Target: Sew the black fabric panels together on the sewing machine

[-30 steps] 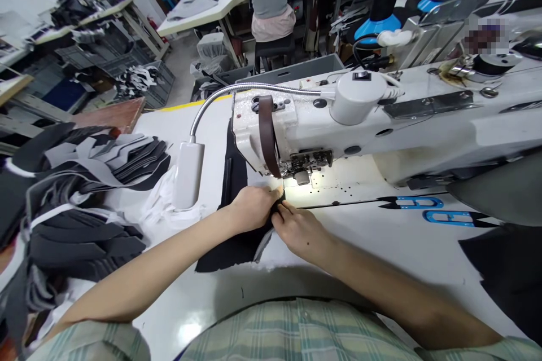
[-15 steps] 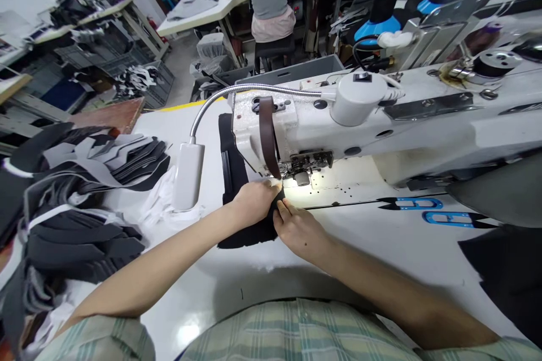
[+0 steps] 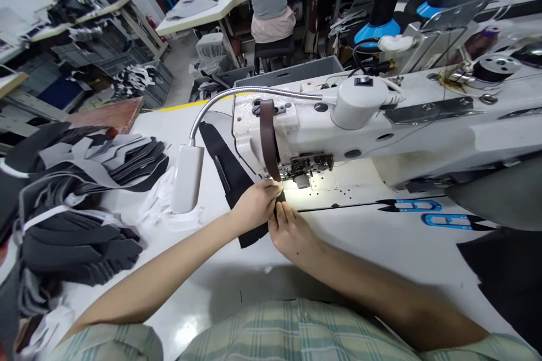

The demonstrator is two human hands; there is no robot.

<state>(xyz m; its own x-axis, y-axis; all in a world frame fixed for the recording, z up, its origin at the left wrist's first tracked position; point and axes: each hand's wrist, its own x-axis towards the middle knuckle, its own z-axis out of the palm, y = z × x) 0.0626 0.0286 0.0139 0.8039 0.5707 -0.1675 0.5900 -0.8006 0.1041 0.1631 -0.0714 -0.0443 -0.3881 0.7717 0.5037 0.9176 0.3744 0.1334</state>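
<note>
Blk cloth (image 3: 227,166), touching L hand (image 3: 254,203), R hand (image 3: 294,237)

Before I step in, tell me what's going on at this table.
A person has both hands on a piece of black cloth at a sewing machine. The left hand and the right hand meet at its edge, just in front of the lit needle area. The cloth lies slanting across the white table. Two blue thread snips lie to the right, untouched.
</note>
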